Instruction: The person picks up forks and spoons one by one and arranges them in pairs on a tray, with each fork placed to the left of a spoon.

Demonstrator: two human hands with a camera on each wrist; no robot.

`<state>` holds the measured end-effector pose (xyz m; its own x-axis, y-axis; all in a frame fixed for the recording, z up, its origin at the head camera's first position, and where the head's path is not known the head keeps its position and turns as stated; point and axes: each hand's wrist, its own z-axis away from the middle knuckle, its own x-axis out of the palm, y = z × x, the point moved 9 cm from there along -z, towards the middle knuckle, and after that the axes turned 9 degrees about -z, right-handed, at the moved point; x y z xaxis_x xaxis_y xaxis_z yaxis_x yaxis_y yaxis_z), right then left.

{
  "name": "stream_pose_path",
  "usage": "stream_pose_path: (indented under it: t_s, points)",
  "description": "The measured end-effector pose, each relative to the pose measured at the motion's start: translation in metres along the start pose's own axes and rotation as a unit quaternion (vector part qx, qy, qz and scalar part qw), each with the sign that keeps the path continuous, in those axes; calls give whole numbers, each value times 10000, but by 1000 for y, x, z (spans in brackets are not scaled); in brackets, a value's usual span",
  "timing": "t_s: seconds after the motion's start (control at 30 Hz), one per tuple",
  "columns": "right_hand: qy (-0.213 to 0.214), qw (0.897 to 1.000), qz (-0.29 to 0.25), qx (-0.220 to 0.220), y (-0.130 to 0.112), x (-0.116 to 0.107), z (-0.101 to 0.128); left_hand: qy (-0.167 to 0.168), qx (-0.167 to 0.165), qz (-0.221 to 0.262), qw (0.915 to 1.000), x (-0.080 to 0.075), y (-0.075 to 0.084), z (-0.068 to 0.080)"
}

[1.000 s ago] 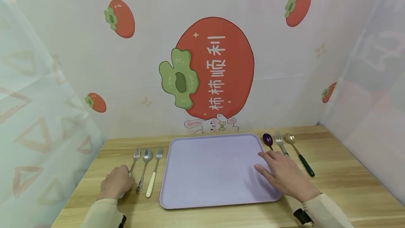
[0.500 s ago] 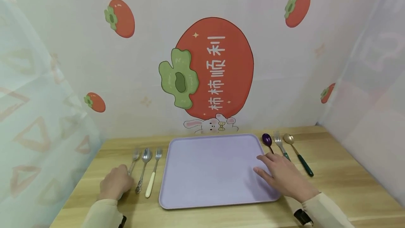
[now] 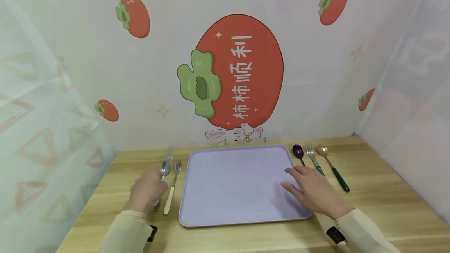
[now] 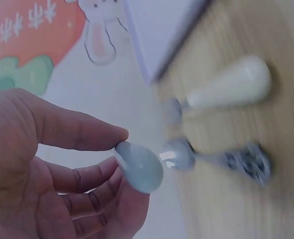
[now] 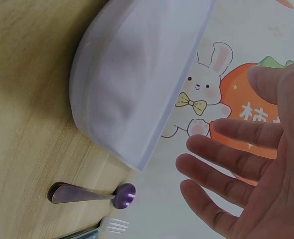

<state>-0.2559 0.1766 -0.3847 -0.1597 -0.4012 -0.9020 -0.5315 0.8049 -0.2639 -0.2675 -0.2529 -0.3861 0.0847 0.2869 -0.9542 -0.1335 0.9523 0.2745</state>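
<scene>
Above the utensils left of the tray, my left hand (image 3: 145, 190) pinches a fork (image 3: 169, 155) between thumb and fingers. The pale, rounded end of its handle (image 4: 143, 169) shows in the left wrist view, while its tines blur in the head view. Below that hand lies a silver spoon with an ornate handle (image 4: 248, 162), partly hidden. Beside the spoon is a fork with a cream handle (image 3: 169, 200). My right hand (image 3: 314, 190) hovers over the right edge of the lilac tray (image 3: 235, 186), fingers spread and relaxed, holding nothing.
Right of the tray lie a purple spoon (image 3: 298, 151), a fork with a green handle (image 3: 311, 152) and a gold spoon with a dark green handle (image 3: 340, 179). Printed cloth walls (image 3: 316, 69) enclose the wooden table (image 3: 379, 206) at the back and sides.
My left hand has lifted the leftmost fork from the table and carried it right, over the silver spoon. The right hand stays in place over the tray edge.
</scene>
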Motion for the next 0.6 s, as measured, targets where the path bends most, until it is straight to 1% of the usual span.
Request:
stream_pose_path:
  t_s: [0.13,0.27,0.37,0.6]
  points:
    - [-132,9998,-86,99,1,2,1,97,101,-47,9999,2,19,0]
    - [-317,9991,-157,243,0,6,2,161,137,-113,9997,6,32,-1]
    - [-322,9989,-147,299,1,7,3,220,185,-152,9995,11,42,-3]
    - [-219,9996,-55,194,2,3,1,381,306,-53,9988,18,63,-6]
